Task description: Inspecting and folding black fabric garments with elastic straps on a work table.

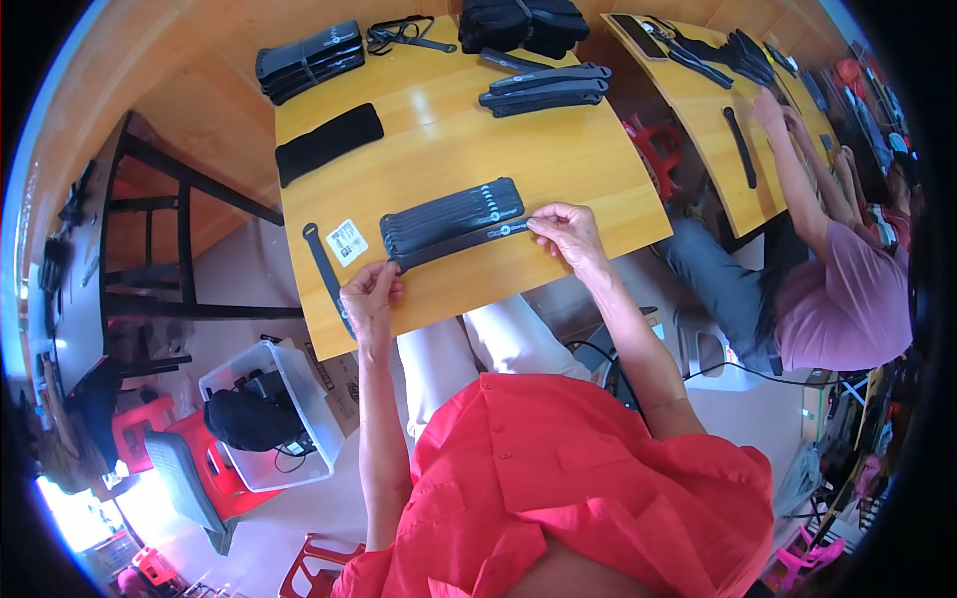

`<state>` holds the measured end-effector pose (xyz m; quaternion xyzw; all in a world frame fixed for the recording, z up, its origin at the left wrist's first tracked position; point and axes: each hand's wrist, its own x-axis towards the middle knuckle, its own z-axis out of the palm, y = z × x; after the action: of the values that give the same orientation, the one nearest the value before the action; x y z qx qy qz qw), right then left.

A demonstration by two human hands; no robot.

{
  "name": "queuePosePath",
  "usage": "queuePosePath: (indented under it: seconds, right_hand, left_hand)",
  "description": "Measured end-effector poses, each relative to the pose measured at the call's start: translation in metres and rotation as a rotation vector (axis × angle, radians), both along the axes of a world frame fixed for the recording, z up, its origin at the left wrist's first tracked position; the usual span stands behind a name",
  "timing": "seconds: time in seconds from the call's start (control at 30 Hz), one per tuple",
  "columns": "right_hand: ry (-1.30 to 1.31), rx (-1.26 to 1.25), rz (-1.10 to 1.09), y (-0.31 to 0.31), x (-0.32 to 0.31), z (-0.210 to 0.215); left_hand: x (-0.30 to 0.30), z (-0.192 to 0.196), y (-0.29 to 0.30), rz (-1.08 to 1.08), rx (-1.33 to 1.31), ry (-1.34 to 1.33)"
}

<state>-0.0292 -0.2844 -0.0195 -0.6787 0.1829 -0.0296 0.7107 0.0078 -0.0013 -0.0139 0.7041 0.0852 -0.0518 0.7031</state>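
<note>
A flat black strap (pixel 459 243) with pale print is stretched between my two hands above the near edge of the yellow table. My left hand (pixel 371 299) pinches its left end and my right hand (pixel 568 237) pinches its right end. Just behind it lies a row of overlapping black straps (pixel 439 214), their printed ends fanned to the right. Beside my left hand another single strap (pixel 327 274), with a slot at its far end, lies near the table's left edge. A white square label (pixel 347 242) sits between that strap and the row.
On the yellow table (pixel 449 140) are a black cloth piece (pixel 331 144), bundled straps (pixel 311 62), stacked straps (pixel 546 88) and a dark folded pile (pixel 523 24). To the right, a person (pixel 837 269) works at another table (pixel 698 130). A plastic bin (pixel 329 448) stands left on the floor.
</note>
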Motion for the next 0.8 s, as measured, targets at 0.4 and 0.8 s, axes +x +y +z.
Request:
queuePosePath:
  seconds: [0.4,0.8]
  right_hand:
    - [-0.020,-0.187,-0.015,0.011,0.013,0.002]
    - [0.081,-0.136,-0.104,0.015,0.016,0.002]
  left_hand:
    - [0.005,-0.002,-0.006,0.105,0.167,-0.054]
    - [0.005,-0.012,-0.008,0.148,0.198,-0.105]
